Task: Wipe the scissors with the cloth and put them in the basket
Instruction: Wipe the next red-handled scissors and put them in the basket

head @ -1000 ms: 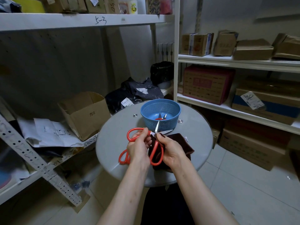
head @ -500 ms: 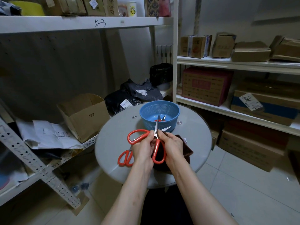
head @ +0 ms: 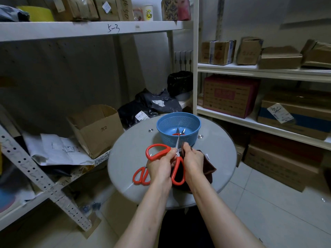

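Red-handled scissors (head: 147, 153) are held above the near middle of the round table (head: 220, 158), just near of the blue basket (head: 168, 140). The left hand (head: 159, 169) grips them at the pivot. The right hand (head: 193, 161) pinches the dark cloth (head: 207, 165) round one blade, which is hidden. A second pair (head: 134, 176) lies left, blades covered by the left hand. A third pair (head: 179, 134) sits in the basket, only partly visible.
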